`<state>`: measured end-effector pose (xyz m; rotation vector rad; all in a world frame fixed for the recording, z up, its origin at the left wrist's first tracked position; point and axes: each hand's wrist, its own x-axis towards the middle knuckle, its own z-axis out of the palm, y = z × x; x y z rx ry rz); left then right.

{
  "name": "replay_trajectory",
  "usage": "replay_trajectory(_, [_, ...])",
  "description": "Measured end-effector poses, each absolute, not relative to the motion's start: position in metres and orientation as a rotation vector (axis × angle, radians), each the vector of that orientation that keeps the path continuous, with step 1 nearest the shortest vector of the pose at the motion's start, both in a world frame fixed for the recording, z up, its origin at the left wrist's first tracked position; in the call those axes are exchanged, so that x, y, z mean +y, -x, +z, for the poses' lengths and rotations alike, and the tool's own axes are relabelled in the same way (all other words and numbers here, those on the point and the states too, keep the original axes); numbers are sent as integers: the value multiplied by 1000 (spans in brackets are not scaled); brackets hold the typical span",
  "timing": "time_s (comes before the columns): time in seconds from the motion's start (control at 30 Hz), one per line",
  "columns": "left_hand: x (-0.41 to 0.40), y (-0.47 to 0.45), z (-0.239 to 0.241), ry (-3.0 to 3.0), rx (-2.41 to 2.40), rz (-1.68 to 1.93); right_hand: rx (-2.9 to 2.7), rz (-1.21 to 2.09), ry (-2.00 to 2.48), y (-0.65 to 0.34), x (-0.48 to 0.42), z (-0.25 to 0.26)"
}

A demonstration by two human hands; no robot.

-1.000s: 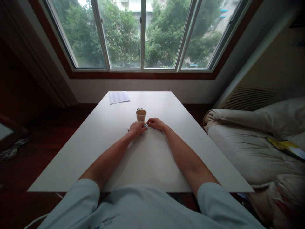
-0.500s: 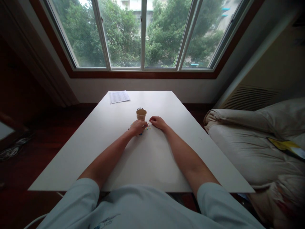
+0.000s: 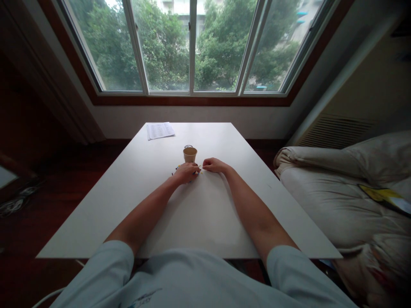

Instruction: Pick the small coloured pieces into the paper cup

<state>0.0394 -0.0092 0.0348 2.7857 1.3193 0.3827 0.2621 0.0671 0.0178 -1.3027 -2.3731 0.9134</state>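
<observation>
Small colourful bead-like pieces (image 3: pixel 201 173) lie scattered on the white table (image 3: pixel 205 214), partly covered by my left hand. My left hand (image 3: pixel 187 173) is low over them, its fingers bent together at the tips; whatever they pinch is too small to make out. Just to the right, my right hand (image 3: pixel 214 164) has its fingertips drawn together and pointing at the left ones, with a narrow gap between. A thin pale bit shows near that gap, too fine to name. Directly behind my left hand stands a brown paper cup (image 3: pixel 190 154), upright, its inside bottom hidden.
Printed papers (image 3: pixel 160 131) lie at the table's far left corner. A small dark looped object (image 3: pixel 188 146) sits just behind the cup. To the right is a beige sofa (image 3: pixel 321 201) with a yellow item (image 3: pixel 382 196) on it. Windows (image 3: pixel 192 51) rise beyond the table.
My right hand has shifted slightly down, with its wrist turned more sideways. My left hand has moved a little over the pieces, covering more of those on its right. The cup stays put.
</observation>
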Motion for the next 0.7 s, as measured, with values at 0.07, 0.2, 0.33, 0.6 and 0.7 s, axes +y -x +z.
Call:
replay_trajectory(0.07, [-9,-39,35,-2788,1332,389,-2423,966,1292,-263,66,21])
replay_trajectory(0.2, [-9,-38,35,-2784,1371,400,-2515,1041,1162,-259,60,26])
replay_trajectory(0.33, [-8,-39,34,-2775,1401,366,-2606,966,1112,-251,54,30])
replay_trajectory(0.6, [-6,-37,31,-2755,1447,399,-2670,687,1151,-239,47,30])
replay_trajectory(0.7, [-5,-34,30,-2721,1507,427,-2666,635,1160,-239,46,29])
